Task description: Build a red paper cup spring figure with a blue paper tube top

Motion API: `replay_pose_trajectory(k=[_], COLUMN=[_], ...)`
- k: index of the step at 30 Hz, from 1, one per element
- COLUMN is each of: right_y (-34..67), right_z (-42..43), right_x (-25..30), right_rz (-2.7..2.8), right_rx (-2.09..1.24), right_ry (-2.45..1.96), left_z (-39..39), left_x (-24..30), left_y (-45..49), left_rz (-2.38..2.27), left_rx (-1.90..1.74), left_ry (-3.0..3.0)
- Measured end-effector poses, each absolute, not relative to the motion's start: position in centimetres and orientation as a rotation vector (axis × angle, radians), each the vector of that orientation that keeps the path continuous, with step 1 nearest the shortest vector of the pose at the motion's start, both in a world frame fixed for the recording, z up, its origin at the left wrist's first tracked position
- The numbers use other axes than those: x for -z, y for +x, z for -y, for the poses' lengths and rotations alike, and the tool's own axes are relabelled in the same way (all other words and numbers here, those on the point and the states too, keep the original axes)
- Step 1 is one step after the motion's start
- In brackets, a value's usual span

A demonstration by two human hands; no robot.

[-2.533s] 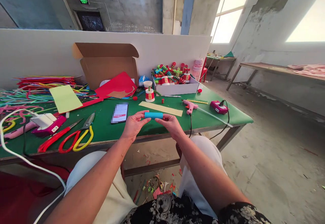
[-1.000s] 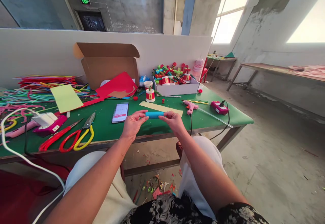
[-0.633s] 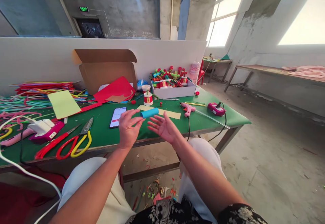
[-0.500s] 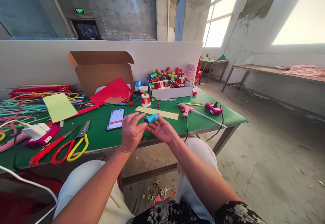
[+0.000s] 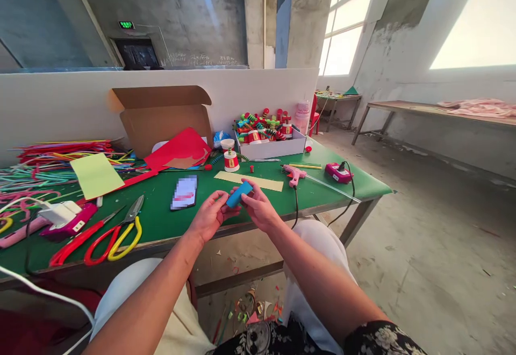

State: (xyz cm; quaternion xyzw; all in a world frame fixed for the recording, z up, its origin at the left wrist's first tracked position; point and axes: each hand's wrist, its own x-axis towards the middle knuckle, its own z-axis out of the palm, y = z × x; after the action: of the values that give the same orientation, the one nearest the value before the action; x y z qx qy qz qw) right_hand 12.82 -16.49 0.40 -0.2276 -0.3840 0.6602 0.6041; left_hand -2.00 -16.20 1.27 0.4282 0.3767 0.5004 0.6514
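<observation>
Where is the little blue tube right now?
In the head view, the blue tube is near the middle, held in the right hand, its lower end at the left hand. The cream strip lies just beyond.

Place: craft workshop
Wall: bare concrete, 11 o'clock
Exit sign: lit, 10 o'clock
Bench: glue gun, shears
Floor: scraps, 6 o'clock

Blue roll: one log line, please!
right hand: holding blue roll | left hand: at its lower end | glue gun: on table
</observation>
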Motion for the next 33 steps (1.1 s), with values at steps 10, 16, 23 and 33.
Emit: replay_pose_trajectory(k=[10, 16, 23, 33], right_y=[12.7, 12.6, 13.0, 13.3], right_z=[16.2, 16.4, 16.1, 16.0], right_x=[-0.1, 0.1, 0.0, 0.1], right_rz=[0.805, 0.831, 0.820, 0.821], right_rx=[-1.562, -1.573, -1.590, -1.618], right_ry=[-0.517, -0.659, -0.738, -0.801], left_z=[16.4, 15.7, 15.8, 16.1], left_x=[-1.4, -0.7, -0.3, -0.3], left_y=[-1.7, -1.5, -2.1, -2.2], left_rz=[-0.917, -1.129, -1.306, -1.387], left_rx=[-1.230, -1.419, -1.395, -1.314], left_ry=[0.984, 1.275, 1.675, 2.217])
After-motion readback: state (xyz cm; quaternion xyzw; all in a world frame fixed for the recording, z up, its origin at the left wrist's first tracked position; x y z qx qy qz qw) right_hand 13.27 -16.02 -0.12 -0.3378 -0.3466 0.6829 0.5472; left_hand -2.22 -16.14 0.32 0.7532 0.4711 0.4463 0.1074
